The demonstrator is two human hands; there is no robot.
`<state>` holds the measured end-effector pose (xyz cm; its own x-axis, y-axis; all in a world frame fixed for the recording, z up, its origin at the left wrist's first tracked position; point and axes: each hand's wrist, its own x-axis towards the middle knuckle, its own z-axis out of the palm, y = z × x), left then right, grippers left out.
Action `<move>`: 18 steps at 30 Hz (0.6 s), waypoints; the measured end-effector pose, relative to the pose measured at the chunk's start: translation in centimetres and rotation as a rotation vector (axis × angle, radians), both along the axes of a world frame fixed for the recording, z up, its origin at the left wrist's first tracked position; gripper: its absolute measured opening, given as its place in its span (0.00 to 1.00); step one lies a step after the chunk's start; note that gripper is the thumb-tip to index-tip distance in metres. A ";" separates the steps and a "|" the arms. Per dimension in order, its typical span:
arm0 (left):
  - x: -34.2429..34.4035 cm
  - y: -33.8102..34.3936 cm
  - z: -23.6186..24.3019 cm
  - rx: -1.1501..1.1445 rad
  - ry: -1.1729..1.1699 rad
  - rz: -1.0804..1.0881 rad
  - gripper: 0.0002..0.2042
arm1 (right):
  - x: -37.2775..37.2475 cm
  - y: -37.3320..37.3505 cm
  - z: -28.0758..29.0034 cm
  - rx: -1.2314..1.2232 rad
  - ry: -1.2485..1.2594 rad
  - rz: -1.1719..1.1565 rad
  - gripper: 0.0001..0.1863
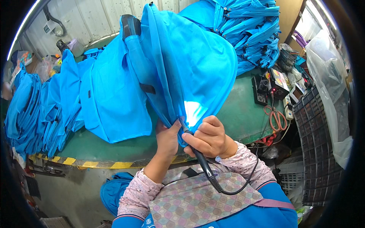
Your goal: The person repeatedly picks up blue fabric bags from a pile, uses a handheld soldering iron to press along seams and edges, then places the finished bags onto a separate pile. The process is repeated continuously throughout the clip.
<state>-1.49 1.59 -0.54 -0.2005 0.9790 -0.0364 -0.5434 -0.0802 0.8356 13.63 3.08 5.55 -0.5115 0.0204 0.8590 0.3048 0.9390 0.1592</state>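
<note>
A large blue fabric canopy (201, 57) with a curved, stiff-looking edge stands over the table in front of me. My left hand (168, 137) is closed on its lower corner, thumb on top. In my right hand (213, 136) is a corded soldering iron (205, 165) with a black handle, gripped between thumb and curled fingers. Its metal tip points up and left and meets the fabric right beside my left thumb. A bright patch of light falls on the canopy just above the tip. The exact contact spot is partly hidden by my fingers.
Folded blue canopies are stacked at the back (251, 34) and left (24, 110) of the green table (243, 95). A black control box (279, 85) with a red light, orange-handled scissors (275, 118) and a power strip (288, 108) lie right. The iron's cord loops by my right forearm.
</note>
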 end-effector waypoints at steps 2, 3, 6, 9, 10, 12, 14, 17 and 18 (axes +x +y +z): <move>-0.1 -0.1 -0.1 0.006 0.025 0.000 0.15 | -0.1 0.0 0.1 0.041 -0.010 0.028 0.14; -0.1 -0.1 -0.1 -0.004 0.054 0.001 0.15 | -0.1 -0.1 0.1 0.064 -0.004 0.037 0.14; 0.3 -0.5 0.4 -0.026 0.063 0.007 0.15 | 0.1 -0.3 0.6 0.045 -0.015 0.039 0.16; 0.3 -0.6 0.9 -0.035 -0.026 0.016 0.16 | 0.8 -1.1 1.7 -0.024 -0.002 0.086 0.15; 0.2 -0.8 0.9 -0.049 -0.019 0.012 0.16 | 0.8 -1.4 1.8 -0.028 0.012 0.109 0.14; 0.1 -0.7 0.6 -0.034 -0.008 0.012 0.16 | 1.0 -1.5 1.5 -0.061 -0.005 0.101 0.13; 0.2 -0.4 -0.4 0.019 -0.020 0.023 0.14 | 0.7 -0.8 1.0 -0.056 -0.009 0.071 0.12; -0.4 -0.6 -0.2 0.047 -0.075 -0.043 0.15 | 0.4 -0.6 0.7 -0.070 -0.011 0.054 0.12; -0.4 -0.7 -0.1 0.047 -0.066 -0.041 0.15 | 0.2 -0.6 0.7 -0.076 -0.007 0.055 0.12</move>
